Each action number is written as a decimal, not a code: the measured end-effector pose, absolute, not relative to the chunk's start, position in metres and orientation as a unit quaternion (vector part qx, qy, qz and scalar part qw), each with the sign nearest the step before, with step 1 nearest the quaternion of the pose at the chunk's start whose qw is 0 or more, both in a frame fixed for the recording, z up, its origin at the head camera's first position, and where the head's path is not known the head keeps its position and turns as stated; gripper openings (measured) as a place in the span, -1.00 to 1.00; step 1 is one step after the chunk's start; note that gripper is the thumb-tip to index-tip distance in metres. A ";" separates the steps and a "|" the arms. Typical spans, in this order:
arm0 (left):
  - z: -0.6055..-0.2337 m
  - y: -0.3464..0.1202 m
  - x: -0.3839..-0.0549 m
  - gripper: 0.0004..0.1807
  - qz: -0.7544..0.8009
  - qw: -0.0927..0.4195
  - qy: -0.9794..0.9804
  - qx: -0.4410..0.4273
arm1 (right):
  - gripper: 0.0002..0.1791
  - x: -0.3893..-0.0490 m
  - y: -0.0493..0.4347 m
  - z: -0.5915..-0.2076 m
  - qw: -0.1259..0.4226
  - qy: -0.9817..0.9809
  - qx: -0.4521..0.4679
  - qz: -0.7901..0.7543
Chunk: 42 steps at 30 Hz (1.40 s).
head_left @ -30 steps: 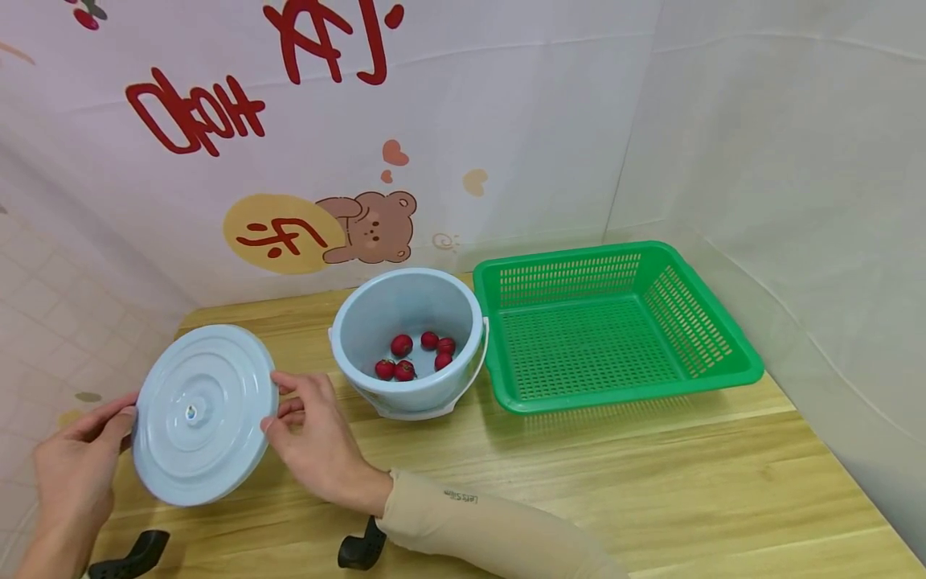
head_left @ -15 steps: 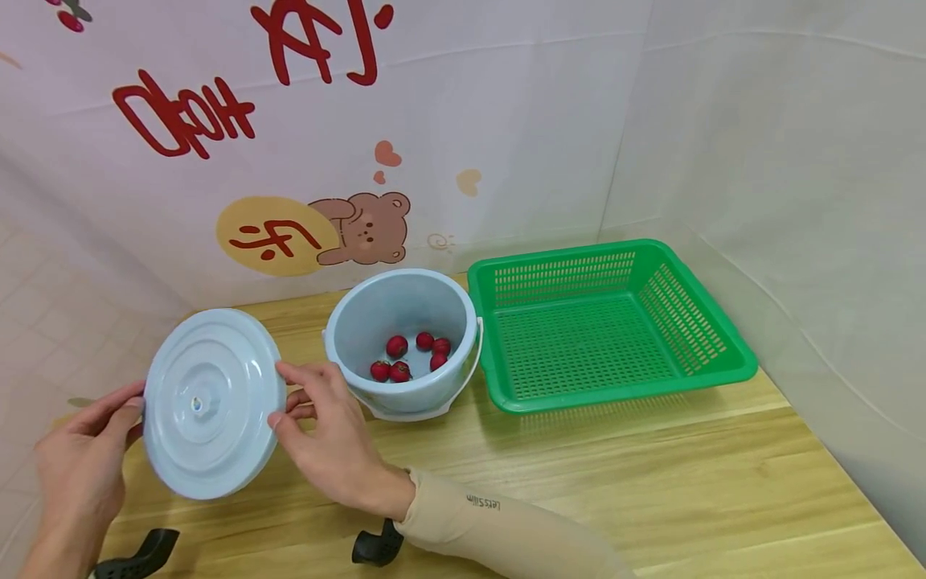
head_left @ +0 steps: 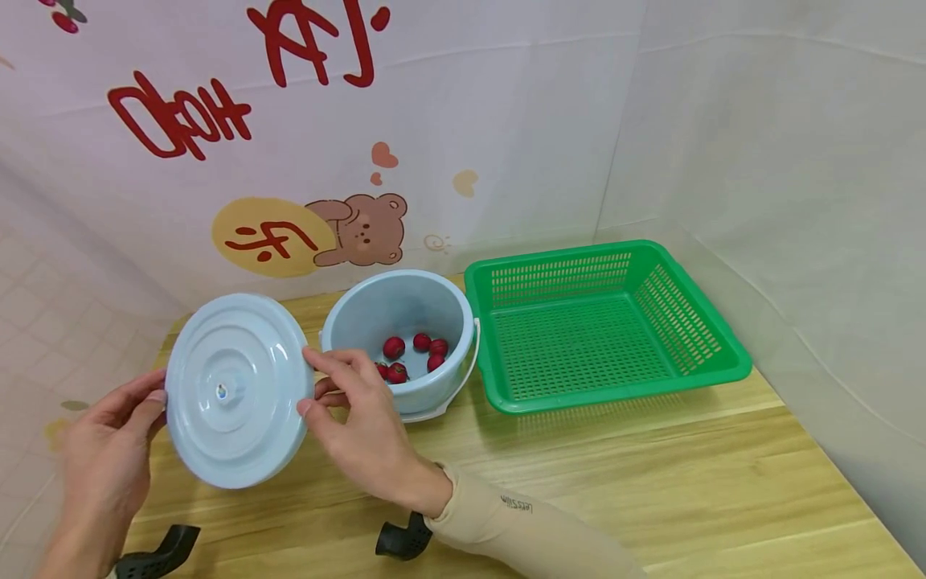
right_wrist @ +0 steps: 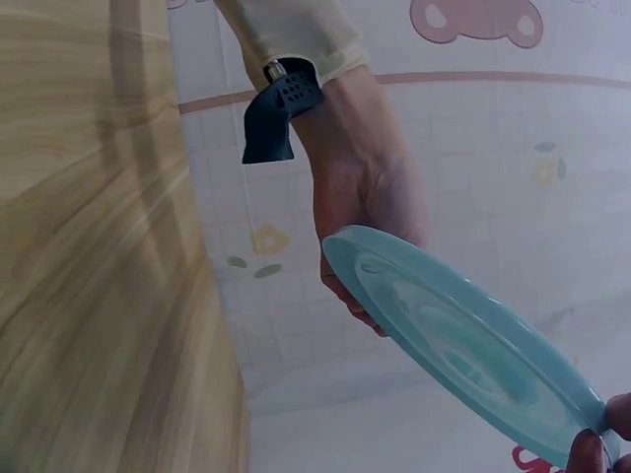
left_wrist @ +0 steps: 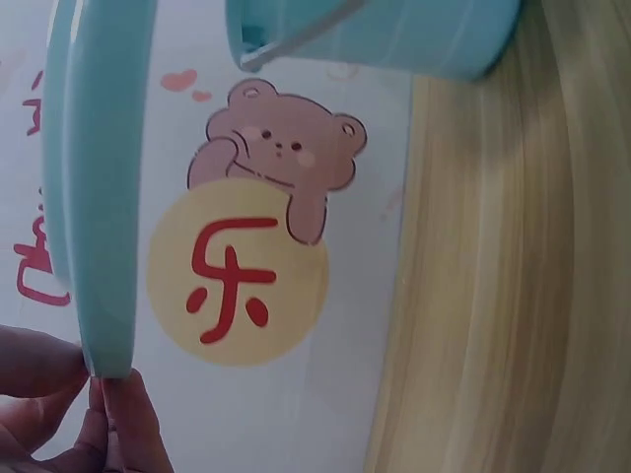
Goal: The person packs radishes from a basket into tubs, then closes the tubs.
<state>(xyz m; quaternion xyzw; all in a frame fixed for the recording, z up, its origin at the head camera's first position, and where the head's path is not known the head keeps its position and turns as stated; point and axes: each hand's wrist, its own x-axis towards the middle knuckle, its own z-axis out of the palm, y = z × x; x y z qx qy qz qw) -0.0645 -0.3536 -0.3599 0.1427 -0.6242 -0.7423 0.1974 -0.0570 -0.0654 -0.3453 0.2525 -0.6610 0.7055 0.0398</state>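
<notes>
A round light-blue lid (head_left: 264, 378) with a small central knob is held up, tilted, above the left part of the table. My left hand (head_left: 108, 458) pinches its left edge between thumb and fingers. At the opposite edge my right hand (head_left: 369, 426) pinches the rim. The lid's underside (right_wrist: 463, 345) shows in the right wrist view, and its edge (left_wrist: 104, 197) stands nearly upright in the left wrist view. Just beyond my right hand stands a light-blue bucket (head_left: 434, 394), uncovered, with several red radish-like round things (head_left: 394, 347) on its bottom. My right hand hides part of its front wall.
Right of the bucket sits a green perforated basket (head_left: 579, 394). A white handle (head_left: 470, 362) hangs down the bucket's side. Behind the wooden table (head_left: 651, 482) hangs a white cloth (head_left: 542, 121) with a printed bear.
Both hands have carried the lid to the right and slightly upward, closer to the bucket. The view has shifted a little. Bucket and basket have stayed in place.
</notes>
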 end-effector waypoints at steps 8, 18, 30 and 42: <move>-0.357 -0.337 -0.067 -0.73 -0.758 0.186 -0.611 0.135 | -0.44 -0.065 -0.044 -0.344 0.067 -0.668 0.261 0.694; -0.353 -0.316 -0.067 -0.72 -0.782 0.188 -0.584 0.110 | -0.49 -0.076 -0.016 -0.342 0.083 -0.684 0.252 0.679; -0.349 -0.285 -0.065 -0.62 -0.806 0.202 -0.554 0.057 | -0.52 -0.084 0.014 -0.343 0.108 -0.676 0.231 0.691; -0.338 -0.261 -0.068 -0.55 -0.774 0.179 -0.605 0.056 | -0.58 -0.095 0.041 -0.337 0.130 -0.677 0.198 0.697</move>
